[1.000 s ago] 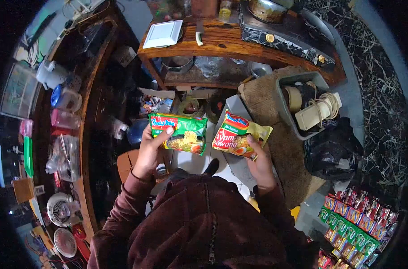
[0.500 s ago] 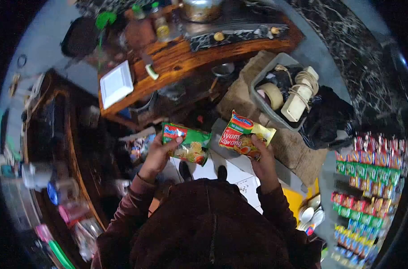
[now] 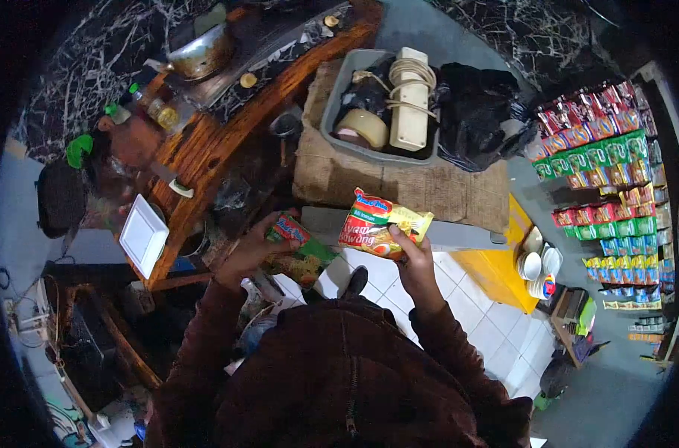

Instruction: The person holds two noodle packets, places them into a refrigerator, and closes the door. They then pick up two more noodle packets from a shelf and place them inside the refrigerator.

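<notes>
My left hand (image 3: pixel 248 252) grips a green instant noodle packet (image 3: pixel 298 249) by its left end, held low in front of my chest. My right hand (image 3: pixel 412 263) holds a yellow and red instant noodle packet (image 3: pixel 380 225) by its right edge, a little higher and to the right of the green one. The two packets sit side by side, almost touching. Both sleeves are dark maroon.
A wooden counter (image 3: pixel 205 149) with a white square plate (image 3: pixel 143 234), a knife, bottles and a pot runs at upper left. A grey bin (image 3: pixel 332 112) with tape and a power strip rests on burlap. A rack of snack packets (image 3: pixel 608 172) hangs at right. White floor tiles lie below.
The view has swung to the right, so the counter shifted left and the snack rack came further in. Both hands keep their packets; the green one has dropped lower and tilted.
</notes>
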`<action>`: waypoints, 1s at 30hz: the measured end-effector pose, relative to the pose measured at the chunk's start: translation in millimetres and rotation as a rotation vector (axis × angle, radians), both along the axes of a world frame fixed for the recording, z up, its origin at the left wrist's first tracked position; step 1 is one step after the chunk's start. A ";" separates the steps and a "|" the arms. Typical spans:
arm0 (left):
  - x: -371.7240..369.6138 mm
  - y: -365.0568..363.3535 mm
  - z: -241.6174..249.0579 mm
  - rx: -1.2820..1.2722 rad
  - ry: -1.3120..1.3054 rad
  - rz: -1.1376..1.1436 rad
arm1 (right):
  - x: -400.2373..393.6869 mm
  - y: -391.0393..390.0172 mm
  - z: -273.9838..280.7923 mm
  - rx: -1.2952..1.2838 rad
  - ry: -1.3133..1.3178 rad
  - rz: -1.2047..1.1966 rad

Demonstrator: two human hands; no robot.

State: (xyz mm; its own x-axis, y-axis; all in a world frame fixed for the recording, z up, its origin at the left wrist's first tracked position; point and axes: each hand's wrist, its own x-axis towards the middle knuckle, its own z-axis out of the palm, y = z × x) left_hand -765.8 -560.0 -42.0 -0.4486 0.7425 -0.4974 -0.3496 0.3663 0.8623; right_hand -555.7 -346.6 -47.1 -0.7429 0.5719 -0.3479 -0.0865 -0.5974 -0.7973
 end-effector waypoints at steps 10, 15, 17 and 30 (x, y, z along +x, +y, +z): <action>14.1 31.5 2.6 -0.081 0.225 -0.025 | -7.0 37.3 -17.4 -0.008 -0.009 0.152; 20.3 31.4 2.4 -0.021 0.177 0.046 | -15.6 44.5 -22.8 0.016 -0.058 0.197; 16.3 29.5 -8.7 -0.001 0.231 0.004 | -17.3 43.6 -23.0 0.025 -0.074 0.208; -38.0 15.8 -60.8 0.125 -0.070 -0.313 | -27.8 -33.9 -11.1 0.088 -0.005 -0.204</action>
State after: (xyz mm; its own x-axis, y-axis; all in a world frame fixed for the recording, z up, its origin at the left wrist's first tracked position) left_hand -803.7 -544.2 -102.8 -0.1569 0.8961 -0.4152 -0.2972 0.3580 0.8851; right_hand -583.5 -380.5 -58.3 -0.6071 0.7384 -0.2936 -0.1945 -0.4963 -0.8461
